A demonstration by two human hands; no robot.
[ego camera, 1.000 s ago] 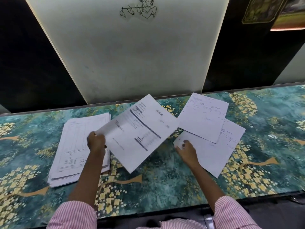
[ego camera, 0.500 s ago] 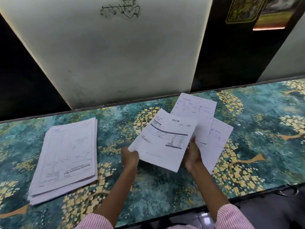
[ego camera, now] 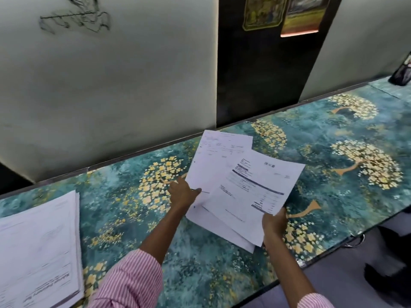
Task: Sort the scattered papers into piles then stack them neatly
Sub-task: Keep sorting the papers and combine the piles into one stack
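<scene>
The right hand (ego camera: 274,223) curls its fingers round the printed sheet's (ego camera: 260,187) near corner; the left hand (ego camera: 182,193) pinches the sheet beneath (ego camera: 213,156). With the third sheet (ego camera: 235,238), three overlap at centre; one stack (ego camera: 37,252) lies lower left on the table (ego camera: 124,196)

The loose sheets (ego camera: 255,187) are thin, matt white paper with dark print, and so is the pile (ego camera: 37,247). The counter (ego camera: 124,210) has a smooth, slightly glossy teal covering patterned with yellow flowers. The sleeve (ego camera: 131,283) is pink-striped woven cloth. The pale wall panel (ego camera: 124,74) looks matt and smudged.
</scene>
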